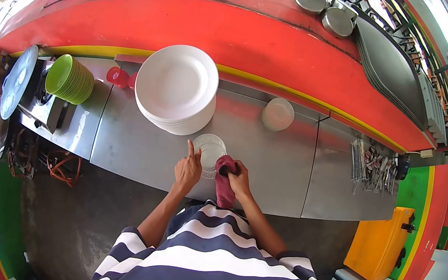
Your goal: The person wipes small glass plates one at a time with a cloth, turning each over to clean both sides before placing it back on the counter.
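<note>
A small clear glass saucer (210, 148) lies on the steel counter right in front of me. My left hand (189, 169) is at its left rim, index finger stretched out along the edge. My right hand (239, 182) is closed around a maroon cloth (223, 189), which hangs down at the saucer's lower right edge. A dark patch shows in the cloth's upper fold by my fingers. Just beyond the saucer rises a tall stack of white plates (177, 86).
Green bowls (71, 79) are stacked at the left, beside red containers (120, 77). Toward the back of the steel counter (266, 169) stands a stack of pale saucers (278, 114). Cutlery (376, 168) lies at the right end. A red ledge (241, 26) runs behind, holding metal pots (337, 21).
</note>
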### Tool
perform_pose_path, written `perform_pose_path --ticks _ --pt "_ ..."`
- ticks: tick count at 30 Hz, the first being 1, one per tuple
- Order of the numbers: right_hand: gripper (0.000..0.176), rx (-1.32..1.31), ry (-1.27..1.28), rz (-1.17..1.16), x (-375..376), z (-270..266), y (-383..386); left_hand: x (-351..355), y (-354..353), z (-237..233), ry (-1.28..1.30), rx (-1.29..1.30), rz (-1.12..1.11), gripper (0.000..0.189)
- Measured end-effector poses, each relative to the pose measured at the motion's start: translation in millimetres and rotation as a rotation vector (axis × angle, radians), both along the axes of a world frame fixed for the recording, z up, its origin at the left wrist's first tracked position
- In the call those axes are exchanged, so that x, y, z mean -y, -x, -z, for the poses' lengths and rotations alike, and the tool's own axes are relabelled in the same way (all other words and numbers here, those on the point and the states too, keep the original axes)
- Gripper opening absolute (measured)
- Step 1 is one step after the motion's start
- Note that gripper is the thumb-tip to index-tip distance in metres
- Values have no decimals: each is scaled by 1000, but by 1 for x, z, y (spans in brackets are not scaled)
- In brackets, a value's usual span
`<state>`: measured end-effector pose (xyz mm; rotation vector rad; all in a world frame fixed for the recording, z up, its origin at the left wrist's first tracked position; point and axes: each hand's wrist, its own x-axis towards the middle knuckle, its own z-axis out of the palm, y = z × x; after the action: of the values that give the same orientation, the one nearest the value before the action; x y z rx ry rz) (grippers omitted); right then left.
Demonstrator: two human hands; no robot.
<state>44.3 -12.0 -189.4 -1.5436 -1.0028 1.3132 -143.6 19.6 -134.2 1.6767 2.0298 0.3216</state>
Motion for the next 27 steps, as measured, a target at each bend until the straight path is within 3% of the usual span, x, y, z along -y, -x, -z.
perform_pose_path --ticks 2,11,14,17,20,23,27 --pt "19 20 0 39 1 0 10 -6 4 -7 109 17 -18 64" --pt "24 241 -61 112 -10 1 23 -20 15 35 14 62 -24 61" --pt "26 256 -40 138 -17 -9 24 -27 15 23 122 162 -14 61" --pt "27 293 -32 115 -21 9 19 -23 17 43 -2 188 -43 65" --pt "33 279 102 113 -21 -2 20 -23 22 94 73 487 -107 75" --pt "43 116 177 62 -17 5 19 -27 10 35 260 711 -255 83" --pt "50 -48 360 63 -17 18 14 -32 9 49 286 750 -244 85"
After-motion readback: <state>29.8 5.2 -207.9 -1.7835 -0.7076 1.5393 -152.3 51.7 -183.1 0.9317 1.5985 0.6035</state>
